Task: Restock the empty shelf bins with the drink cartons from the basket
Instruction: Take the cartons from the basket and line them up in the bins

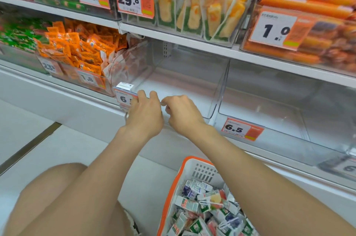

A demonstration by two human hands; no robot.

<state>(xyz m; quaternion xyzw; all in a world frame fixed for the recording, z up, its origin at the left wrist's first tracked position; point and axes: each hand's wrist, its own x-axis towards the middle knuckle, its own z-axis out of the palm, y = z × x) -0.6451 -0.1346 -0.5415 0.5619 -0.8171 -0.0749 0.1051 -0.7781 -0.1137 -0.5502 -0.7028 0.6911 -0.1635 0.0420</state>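
Shelves fill the upper frame, and with your left hand (146, 114) and right hand (183, 114) both curled over the centre bin's (192, 81) front rim, a hard tug could dislodge its tag (123, 99), while the cartons (202, 203) wait in the basket (200, 170), lower right.

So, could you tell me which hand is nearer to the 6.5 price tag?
Right. The right hand grips the empty bin's front rim left of the 6.5 price tag; the left hand grips the same rim further left.
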